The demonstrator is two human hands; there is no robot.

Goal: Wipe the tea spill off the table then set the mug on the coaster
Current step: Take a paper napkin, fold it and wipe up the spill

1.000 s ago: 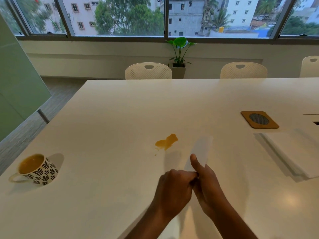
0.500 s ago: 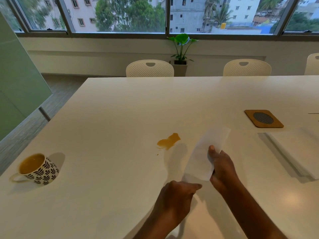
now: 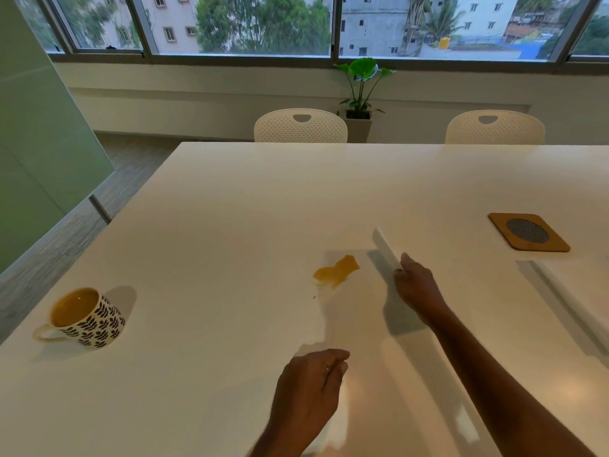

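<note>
two hands are on one tissue. your right hand (image 3: 416, 285) pinches the far strip of the tissue (image 3: 384, 247) between thumb and fingertips, so those fingers are closed on it; the strip stands edge-on just beyond your knuckles. your left hand (image 3: 309, 387) is curled near you, and its fingers look closed on the near end of the tissue, though white paper on white table (image 3: 230, 199) makes the exact grip hard to read.

the spill (image 3: 336, 271) lies just left of your right fingertips and well beyond your left fingers. it seems to sit under or beside the stretched sheet; you cannot tell which from here.

to do this step well, i'd judge you should lower the sheet flat onto the spill, press first so it soaks, then draw it toward you in one stroke. keep the small droplets just nearer you than the spill inside that stroke. fold the wet side inward before a second pass, or you may smear it.

the mug (image 3: 82, 319) is far to the left of your left fingers, upright, holding tea, not touched. the coaster (image 3: 529, 231) is beyond and right of your right fingers, bare. a full mug will want a slow, level carry.

count: one spill, one mug, one coaster, one tissue in hand, two chairs (image 3: 300, 127), one plant (image 3: 362, 84).
</note>
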